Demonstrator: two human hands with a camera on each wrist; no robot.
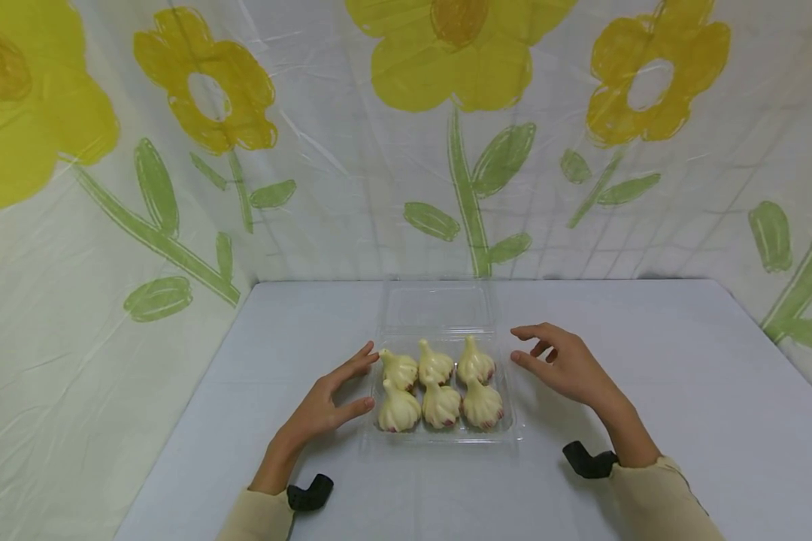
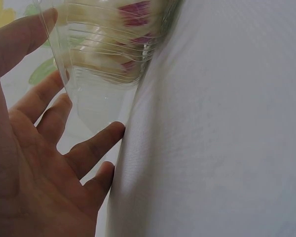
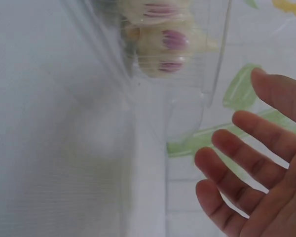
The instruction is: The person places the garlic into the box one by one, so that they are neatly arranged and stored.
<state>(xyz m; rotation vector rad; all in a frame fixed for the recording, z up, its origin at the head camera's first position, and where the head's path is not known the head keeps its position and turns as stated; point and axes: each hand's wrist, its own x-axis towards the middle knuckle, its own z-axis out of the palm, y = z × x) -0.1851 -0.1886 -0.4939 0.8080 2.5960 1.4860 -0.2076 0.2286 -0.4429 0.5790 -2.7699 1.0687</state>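
A clear plastic clamshell box (image 1: 446, 439) lies on the table with its lid (image 1: 440, 306) folded open toward the back. Several whole garlic bulbs (image 1: 441, 406), cream with purple marks, fill it in two rows, stems up. My left hand (image 1: 321, 406) is at the box's left side, fingers spread; in the left wrist view its thumb and fingertips meet the clear wall (image 2: 74, 94). Off the box's right side hovers my right hand (image 1: 575, 370), holding nothing. From the right wrist, its loosely bent fingers (image 3: 251, 165) stand apart from the box.
A white-covered table (image 1: 291, 323) carries the box. Behind it hangs a pale curtain (image 1: 352, 188) painted with yellow flowers and green leaves. Black wrist devices (image 1: 589, 460) sit on both forearms, by the beige sleeves (image 1: 659, 500).
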